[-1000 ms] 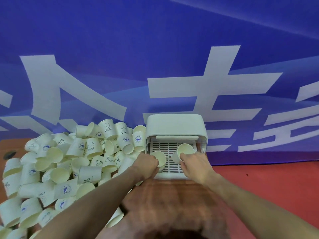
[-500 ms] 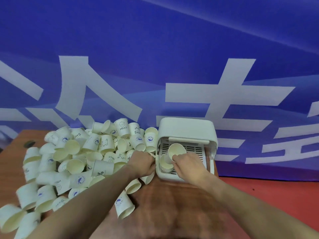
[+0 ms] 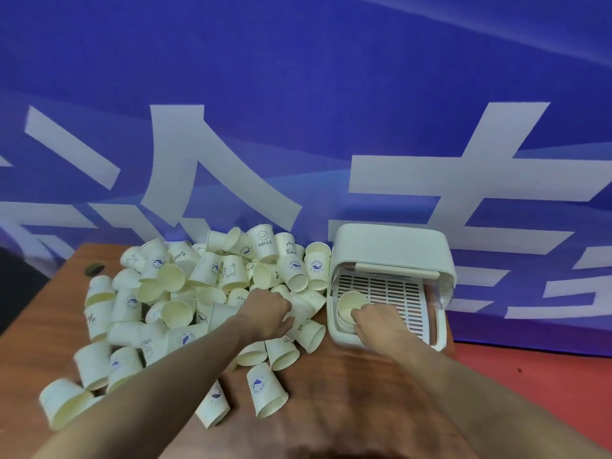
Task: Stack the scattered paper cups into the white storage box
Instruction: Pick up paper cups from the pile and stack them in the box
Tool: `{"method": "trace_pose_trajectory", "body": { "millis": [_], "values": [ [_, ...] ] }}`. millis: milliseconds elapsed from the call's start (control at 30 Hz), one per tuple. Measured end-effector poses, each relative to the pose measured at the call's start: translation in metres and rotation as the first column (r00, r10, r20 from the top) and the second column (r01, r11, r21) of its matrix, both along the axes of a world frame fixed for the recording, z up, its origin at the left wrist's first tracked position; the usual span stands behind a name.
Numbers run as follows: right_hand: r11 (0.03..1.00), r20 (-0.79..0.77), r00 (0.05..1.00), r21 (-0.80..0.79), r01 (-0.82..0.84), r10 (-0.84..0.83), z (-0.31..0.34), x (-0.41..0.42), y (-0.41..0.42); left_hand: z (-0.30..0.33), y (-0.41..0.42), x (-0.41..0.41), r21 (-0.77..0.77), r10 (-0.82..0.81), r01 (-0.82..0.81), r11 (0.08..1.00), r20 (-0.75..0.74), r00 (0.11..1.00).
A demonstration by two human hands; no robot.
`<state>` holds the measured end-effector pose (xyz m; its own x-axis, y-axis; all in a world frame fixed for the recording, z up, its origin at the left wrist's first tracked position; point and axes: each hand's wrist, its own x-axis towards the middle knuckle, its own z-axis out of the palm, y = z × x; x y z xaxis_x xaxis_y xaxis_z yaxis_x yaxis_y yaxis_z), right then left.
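A big heap of white paper cups (image 3: 212, 293) with blue prints covers the left half of the brown table (image 3: 334, 412). The white storage box (image 3: 390, 246) stands at the heap's right, lid raised over a slotted tray. A stack of cups (image 3: 350, 305) sits in the tray's front left corner. My right hand (image 3: 379, 324) holds the top cup of that stack by its near side. At the heap's right edge, my left hand (image 3: 270, 311) curls its fingers round a cup lying on its side (image 3: 306, 304).
A blue banner with large white characters hangs right behind the table. Loose cups (image 3: 266, 394) lie on their sides near the front of the table. A red floor (image 3: 536, 376) shows past the table's right edge. A dark round hole (image 3: 93, 269) marks the table's far left.
My right hand has lowered its cup onto the stack in the box. My left hand has gone left from the box into the heap and closed on a cup. The view shifted left.
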<state>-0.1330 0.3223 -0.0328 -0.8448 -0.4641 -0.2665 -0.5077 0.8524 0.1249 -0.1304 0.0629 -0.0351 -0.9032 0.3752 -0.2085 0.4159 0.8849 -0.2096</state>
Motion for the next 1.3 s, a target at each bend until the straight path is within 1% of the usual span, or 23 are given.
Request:
{"method": "trace_pose_trajectory", "body": {
  "millis": [100, 233, 300, 367, 433, 500, 600, 767, 833, 967, 1133, 1300],
  "values": [
    [1.000, 0.020, 1.000, -0.015, 0.019, -0.019, -0.002, -0.004, -0.004, 0.002, -0.009, -0.004, 0.008, 0.012, -0.012, 1.000, 0.002, 1.000],
    [0.995, -0.068, 0.998, -0.102, -0.021, 0.014, 0.013, -0.005, -0.015, 0.004, -0.017, -0.004, 0.027, 0.051, -0.051, 0.998, 0.008, 0.999],
    [0.982, -0.072, 0.997, -0.180, -0.053, 0.041, 0.023, -0.005, -0.026, 0.007, -0.022, -0.002, 0.080, 0.101, -0.101, 0.992, 0.000, 0.995],
    [0.976, -0.023, 0.997, -0.202, -0.080, 0.077, 0.032, -0.005, -0.039, 0.012, -0.029, 0.001, 0.168, 0.172, -0.170, 0.971, -0.001, 0.985],
    [0.977, 0.027, 0.993, -0.184, -0.106, 0.113, 0.039, -0.005, -0.055, 0.019, -0.041, 0.005, 0.204, 0.216, -0.210, 0.956, -0.006, 0.976],
    [0.978, 0.055, 0.988, -0.166, -0.130, 0.141, 0.045, -0.006, -0.070, 0.028, -0.054, 0.010, 0.171, 0.247, -0.245, 0.954, 0.009, 0.969],
    [0.981, 0.095, 0.979, -0.098, -0.169, 0.178, 0.052, -0.009, -0.096, 0.037, -0.076, 0.022, 0.150, 0.323, -0.327, 0.933, 0.049, 0.945],
    [0.966, 0.087, 0.964, -0.087, -0.245, 0.252, 0.065, -0.011, -0.140, 0.038, -0.123, 0.040, 0.148, 0.456, -0.465, 0.873, 0.087, 0.886],
    [0.959, 0.070, 0.958, -0.078, -0.273, 0.278, 0.070, -0.013, -0.159, 0.037, -0.144, 0.048, 0.134, 0.490, -0.499, 0.856, 0.096, 0.867],
    [0.953, 0.093, 0.948, -0.047, -0.300, 0.303, 0.078, -0.024, -0.203, 0.035, -0.191, 0.060, 0.137, 0.557, -0.568, 0.812, 0.114, 0.823],
    [0.938, 0.092, 0.935, 0.001, -0.345, 0.344, 0.079, -0.040, -0.247, 0.026, -0.233, 0.064, 0.164, 0.604, -0.620, 0.767, 0.138, 0.785],
    [0.942, 0.125, 0.938, 0.050, -0.333, 0.325, 0.070, -0.059, -0.273, 0.010, -0.249, 0.047, 0.201, 0.598, -0.626, 0.753, 0.187, 0.779]
  ]
}}
